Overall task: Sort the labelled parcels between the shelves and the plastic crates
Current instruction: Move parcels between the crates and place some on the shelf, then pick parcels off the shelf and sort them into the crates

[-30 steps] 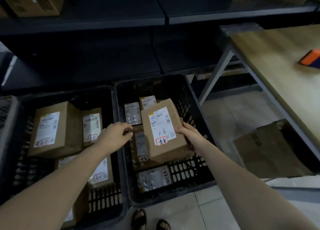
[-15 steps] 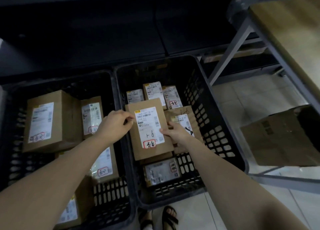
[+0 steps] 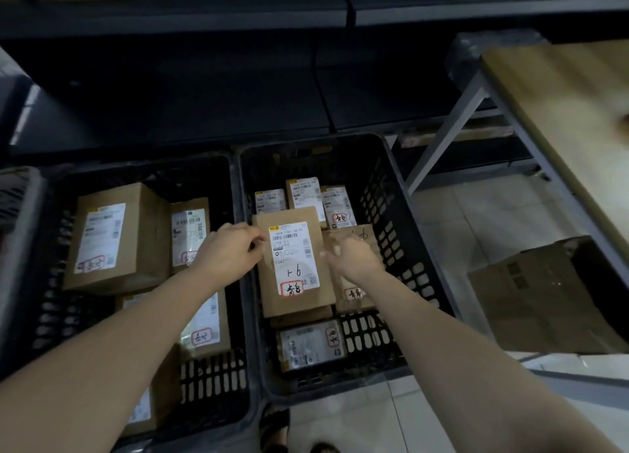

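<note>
Parcel (image 3: pixel 292 265) flat in right crate (image 3: pixel 306 143), atop other parcels (image 3: pixel 354 294) (looks placed). Left hand (image 3: pixel 231 253) curled at its edge, grip impossible to tell; right hand (image 3: pixel 355 260) beside, fingers apart. Seems midway, more sorting left.

Brown labelled parcel (image 3: pixel 293 265) flat atop others in right black crate (image 3: pixel 391 241), more parcels (image 3: pixel 115 238) in left crate (image 3: pixel 211 381), dark shelves (image 3: pixel 204 20) behind.
</note>
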